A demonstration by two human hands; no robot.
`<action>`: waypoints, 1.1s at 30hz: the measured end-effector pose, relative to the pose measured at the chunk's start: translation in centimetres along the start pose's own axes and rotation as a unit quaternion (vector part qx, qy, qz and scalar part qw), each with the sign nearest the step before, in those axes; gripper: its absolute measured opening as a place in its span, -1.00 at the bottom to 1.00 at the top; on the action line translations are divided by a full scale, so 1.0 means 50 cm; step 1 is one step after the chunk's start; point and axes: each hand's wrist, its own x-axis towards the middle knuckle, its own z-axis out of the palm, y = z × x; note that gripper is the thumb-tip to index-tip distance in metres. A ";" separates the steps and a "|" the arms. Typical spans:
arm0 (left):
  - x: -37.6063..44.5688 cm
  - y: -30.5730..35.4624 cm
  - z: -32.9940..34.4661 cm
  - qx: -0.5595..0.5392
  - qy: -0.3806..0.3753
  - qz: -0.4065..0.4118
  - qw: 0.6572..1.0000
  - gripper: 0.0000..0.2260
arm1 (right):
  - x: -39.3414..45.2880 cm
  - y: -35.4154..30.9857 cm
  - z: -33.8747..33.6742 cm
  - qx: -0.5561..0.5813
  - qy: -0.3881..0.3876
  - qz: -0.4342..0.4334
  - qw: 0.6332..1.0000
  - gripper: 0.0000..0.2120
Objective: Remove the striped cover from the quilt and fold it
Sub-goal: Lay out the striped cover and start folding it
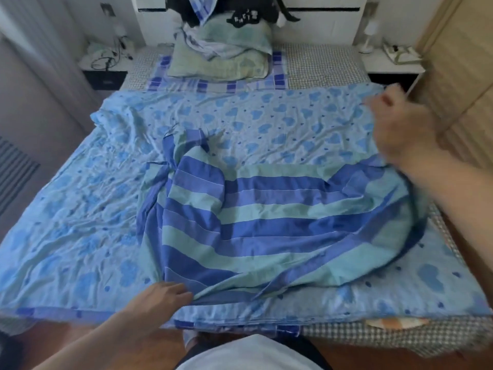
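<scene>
The striped cover (266, 217), in wide blue and teal bands, lies rumpled over the middle and right of the bed. Under it spreads the light blue quilt (80, 209) printed with blue hearts. My left hand (162, 295) is at the near edge, its fingers pinching the cover's near corner. My right hand (397, 124) is raised over the right side, blurred, with curled fingers gripping the cover's far right edge.
Two pillows (221, 54) and bunched cloth are stacked at the headboard. A nightstand with cables (106, 60) stands at the back left, another nightstand (394, 62) at the back right. A wooden wardrobe (458, 76) lines the right side. Checked mattress fabric (373, 335) shows at the near edge.
</scene>
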 end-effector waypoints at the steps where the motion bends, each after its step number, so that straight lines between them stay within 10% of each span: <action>1: 0.010 0.003 -0.005 0.015 0.037 0.037 0.999 -0.73 | -0.017 -0.074 0.028 0.020 -0.029 -0.013 0.999 -0.68; 5: 0.023 -0.010 -0.036 -0.061 0.158 0.102 0.980 -0.70 | -0.102 -0.472 0.118 0.284 -0.344 -0.104 0.889 -0.71; 9: 0.012 -0.051 -0.075 -0.201 0.177 0.040 0.963 -0.81 | -0.246 -0.624 0.147 0.417 -0.539 0.001 0.732 -0.50; 18: 0.053 -0.121 -0.086 -0.271 0.181 0.016 0.945 -0.74 | -0.258 -0.672 0.101 0.287 -0.398 0.212 0.845 -0.86; 25: 0.128 -0.320 -0.031 -0.179 0.127 -0.201 0.955 -0.73 | -0.183 -0.515 -0.090 0.324 -0.152 0.410 0.839 -0.73; 33: 0.218 -0.253 -0.041 -0.224 0.009 -0.037 0.974 -0.19 | -0.157 -0.536 -0.099 0.327 -0.166 0.471 0.802 -0.71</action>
